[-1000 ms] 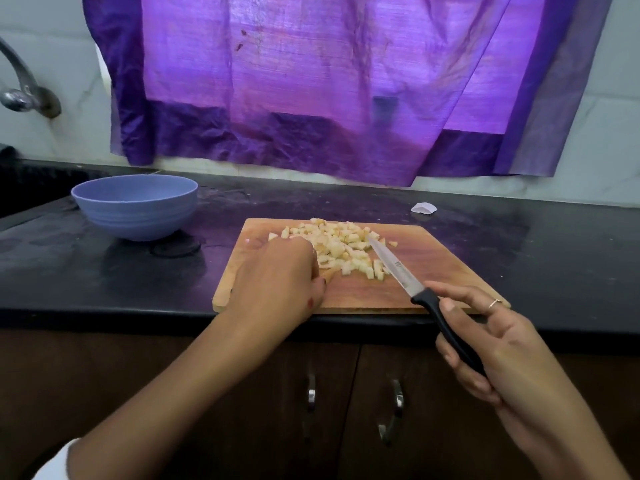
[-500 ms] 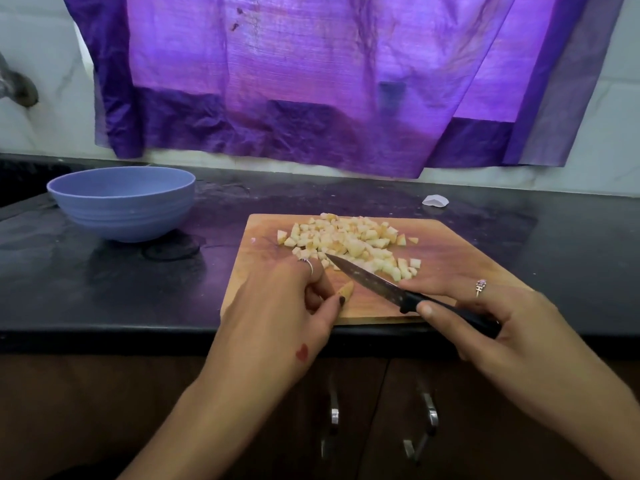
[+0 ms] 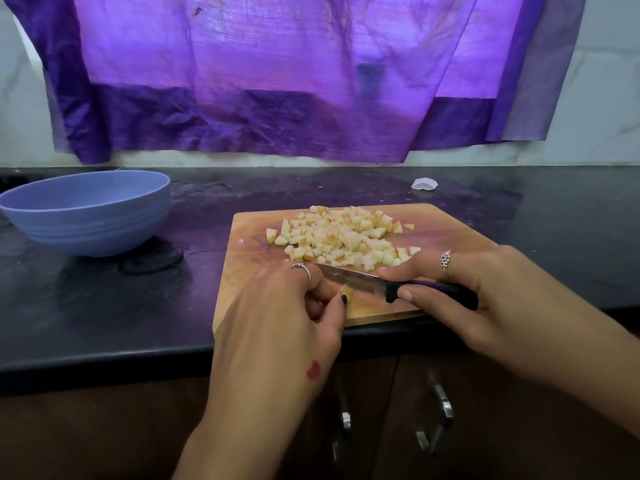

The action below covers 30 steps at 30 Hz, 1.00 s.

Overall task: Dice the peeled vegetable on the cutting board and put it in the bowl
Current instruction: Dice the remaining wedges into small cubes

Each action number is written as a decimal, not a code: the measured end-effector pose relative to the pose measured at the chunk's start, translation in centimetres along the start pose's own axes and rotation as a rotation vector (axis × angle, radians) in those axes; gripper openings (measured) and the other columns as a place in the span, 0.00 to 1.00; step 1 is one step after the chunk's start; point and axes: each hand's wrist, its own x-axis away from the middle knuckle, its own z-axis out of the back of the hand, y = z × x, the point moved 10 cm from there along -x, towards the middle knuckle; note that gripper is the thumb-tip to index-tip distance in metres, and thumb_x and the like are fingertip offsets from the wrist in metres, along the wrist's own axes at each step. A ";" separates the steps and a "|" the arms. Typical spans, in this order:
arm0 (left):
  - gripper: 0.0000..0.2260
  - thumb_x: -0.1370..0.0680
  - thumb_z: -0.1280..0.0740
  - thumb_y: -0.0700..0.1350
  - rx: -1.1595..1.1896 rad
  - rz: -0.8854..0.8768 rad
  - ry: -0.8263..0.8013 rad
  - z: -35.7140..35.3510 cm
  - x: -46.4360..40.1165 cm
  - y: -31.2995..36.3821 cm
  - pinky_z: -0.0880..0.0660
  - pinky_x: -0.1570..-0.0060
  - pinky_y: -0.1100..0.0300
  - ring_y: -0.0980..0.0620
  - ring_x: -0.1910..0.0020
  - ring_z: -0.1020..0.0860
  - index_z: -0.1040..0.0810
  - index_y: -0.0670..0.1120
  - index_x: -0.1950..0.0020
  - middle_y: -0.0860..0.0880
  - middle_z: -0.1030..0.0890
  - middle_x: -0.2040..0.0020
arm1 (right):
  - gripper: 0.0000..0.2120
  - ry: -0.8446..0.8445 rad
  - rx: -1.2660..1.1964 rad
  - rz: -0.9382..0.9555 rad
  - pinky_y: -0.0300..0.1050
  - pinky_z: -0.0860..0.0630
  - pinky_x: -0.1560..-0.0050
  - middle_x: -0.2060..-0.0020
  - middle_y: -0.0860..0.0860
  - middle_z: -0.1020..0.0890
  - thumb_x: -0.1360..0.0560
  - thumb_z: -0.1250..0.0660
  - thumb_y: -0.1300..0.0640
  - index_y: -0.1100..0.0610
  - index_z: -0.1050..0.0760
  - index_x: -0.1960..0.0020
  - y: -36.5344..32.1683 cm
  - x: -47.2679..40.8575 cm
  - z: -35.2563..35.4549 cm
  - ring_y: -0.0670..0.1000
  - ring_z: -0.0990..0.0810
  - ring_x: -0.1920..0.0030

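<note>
A small piece [image 3: 346, 293] is pinched on the board [image 3: 450, 230] by the left hand [image 3: 277, 327], while the knife [image 3: 398, 289] is gripped by the right hand [image 3: 485, 306].

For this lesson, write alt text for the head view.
Left hand pinches a small vegetable piece on a wooden cutting board while right hand grips a black-handled knife; pale diced cubes behind, blue bowl left.

left hand [image 3: 277, 320] pinching, right hand [image 3: 485, 299] curled, gripping

No text, label or number can be read anywhere (nothing legible)
</note>
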 end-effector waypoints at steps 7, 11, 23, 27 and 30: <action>0.11 0.26 0.31 0.52 -0.002 0.022 -0.017 -0.1 -0.1 -0.2 0.36 0.70 0.63 0.59 0.69 0.28 0.26 0.53 0.68 0.56 0.27 0.71 | 0.17 0.010 0.129 0.037 0.47 0.21 0.63 0.59 0.37 0.18 0.26 0.48 0.37 0.36 0.30 0.40 -0.3 1.6 -0.1 0.41 0.20 0.60; 0.11 0.26 0.32 0.53 -0.018 0.025 -0.008 0.1 0.1 -0.1 0.38 0.71 0.62 0.59 0.67 0.29 0.26 0.52 0.66 0.56 0.27 0.71 | 0.16 0.108 0.173 0.006 0.44 0.22 0.66 0.59 0.36 0.17 0.25 0.46 0.39 0.37 0.24 0.43 0.4 2.6 1.2 0.41 0.19 0.60; 0.10 0.26 0.30 0.50 0.019 0.012 -0.025 -0.4 0.0 -0.4 0.34 0.70 0.61 0.58 0.67 0.28 0.25 0.53 0.66 0.56 0.26 0.70 | 0.15 0.051 0.017 0.055 0.50 0.23 0.61 0.61 0.41 0.17 0.26 0.44 0.39 0.37 0.28 0.41 -0.6 0.4 -0.5 0.44 0.21 0.61; 0.07 0.26 0.31 0.50 0.014 -0.001 -0.015 -0.4 0.0 -0.3 0.29 0.67 0.58 0.58 0.66 0.27 0.22 0.52 0.64 0.55 0.25 0.69 | 0.15 -0.009 0.009 0.045 0.48 0.23 0.55 0.57 0.40 0.17 0.27 0.42 0.42 0.39 0.23 0.43 -0.8 -0.5 -1.3 0.40 0.23 0.58; 0.08 0.25 0.31 0.50 -0.006 0.005 -0.013 -0.4 0.1 -0.1 0.32 0.68 0.61 0.58 0.66 0.28 0.22 0.52 0.65 0.56 0.26 0.69 | 0.17 -0.039 0.057 0.048 0.49 0.23 0.58 0.61 0.39 0.19 0.26 0.43 0.42 0.39 0.25 0.40 -0.8 -0.2 -1.6 0.39 0.25 0.62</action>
